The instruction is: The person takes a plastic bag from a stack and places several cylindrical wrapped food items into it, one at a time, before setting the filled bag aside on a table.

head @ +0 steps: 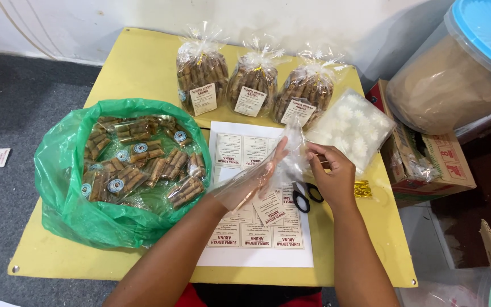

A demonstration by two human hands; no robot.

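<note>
Yellow tabletop [143,62] against a pale wall, grey carpet to the left.

Left hand [255,181] pushed inside a clear plastic bag [268,167], fingers straight and together, palm turned rightward, bag stretched over it above the middle of the table. Right hand [329,170] just right of it, thumb and fingertips pinched on the bag's open edge, near its top.

Under both hands, a white sheet of printed labels [257,239], lying flat and reaching to the near table edge. Black-handled scissors [306,196] resting on that sheet, partly hidden behind the right wrist. Gold twist ties [362,189] just right of the right hand.

Farther right, a stack of clear bags with white flower print [354,128], tilted against a cardboard box [427,162]. Above the box, a large tub with a blue lid [484,34].

Along the far edge, three filled, tied packets of brown rolled snacks [251,85], upright in a row, each with a white label.

At left, a big open green plastic bag [69,210] holding many small packs of the same rolls.
</note>
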